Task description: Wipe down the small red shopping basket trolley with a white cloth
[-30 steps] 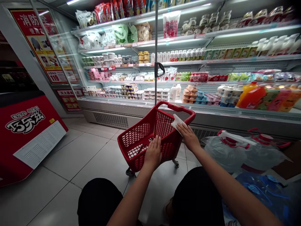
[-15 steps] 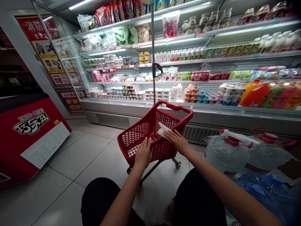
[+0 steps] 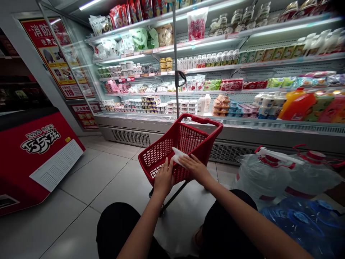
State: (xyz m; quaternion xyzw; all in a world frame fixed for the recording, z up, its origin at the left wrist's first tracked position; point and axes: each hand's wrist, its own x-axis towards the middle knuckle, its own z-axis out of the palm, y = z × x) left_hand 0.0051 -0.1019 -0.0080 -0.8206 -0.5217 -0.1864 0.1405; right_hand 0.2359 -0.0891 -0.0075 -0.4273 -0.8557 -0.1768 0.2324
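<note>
A red plastic shopping cart [image 3: 159, 148] with latticed sides stands in front of me, its handle bar toward the cooler. My right hand [image 3: 196, 168] presses a white wipe [image 3: 178, 155] on the near top rim, the fingers lying over it. The wipe's loose end sticks out over the basket's inside. To the left, my left hand [image 3: 164, 179] rests at the same rim with its fingers stretched out and slightly apart. A thin gap separates its fingertips from the wipe. No goods show in the visible part of the basket.
A lit cooler [image 3: 172, 133] with dairy and drinks runs behind the cart. A metal pole [image 3: 175, 43] rises by the cart. At right stand large water bottles [image 3: 265, 176] and blue water jugs [image 3: 299, 223]. A red freezer [image 3: 16, 172] is at left.
My right hand has slid the wipe leftward along the near rim, closer to my left hand. The left hand stays at the rim. The view has shifted slightly.
</note>
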